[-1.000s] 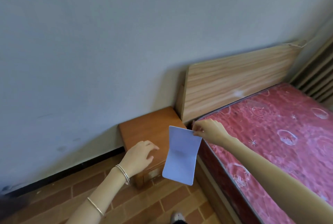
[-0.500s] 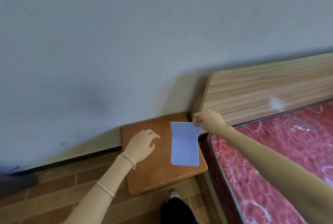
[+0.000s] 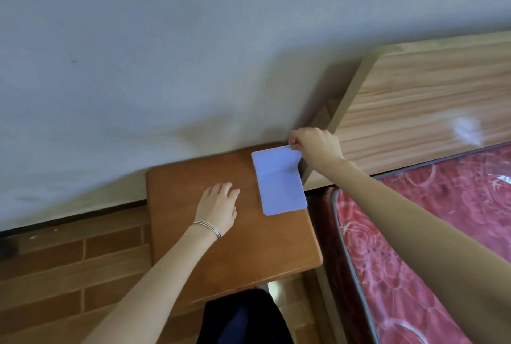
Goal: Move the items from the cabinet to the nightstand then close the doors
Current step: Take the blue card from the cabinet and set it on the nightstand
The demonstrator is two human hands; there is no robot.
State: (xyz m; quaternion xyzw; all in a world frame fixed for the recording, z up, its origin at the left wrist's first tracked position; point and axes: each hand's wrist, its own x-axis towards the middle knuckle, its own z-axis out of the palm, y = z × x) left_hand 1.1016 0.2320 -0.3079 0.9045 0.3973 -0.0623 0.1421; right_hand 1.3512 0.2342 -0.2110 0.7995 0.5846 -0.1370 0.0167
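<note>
A pale blue flat pad [image 3: 279, 181] with rounded corners hangs over the back right part of the brown wooden nightstand [image 3: 193, 269]. My right hand [image 3: 315, 144] pinches its top right corner; whether its lower edge touches the top I cannot tell. My left hand [image 3: 218, 205] rests flat on the nightstand's top, fingers spread, just left of the pad and holding nothing. The cabinet is out of view.
A pale grey wall [image 3: 193, 53] runs behind the nightstand. A light wooden headboard [image 3: 414, 111] and a red patterned mattress [image 3: 442, 233] border it on the right. Brown brick-pattern floor [image 3: 55, 274] lies to the left. My dark trouser leg [image 3: 243, 318] shows below.
I have stepped closer, so the nightstand now lies right below me. My right hand has carried the blue pad from in front of the nightstand to over its back right part. My left hand stays on the top.
</note>
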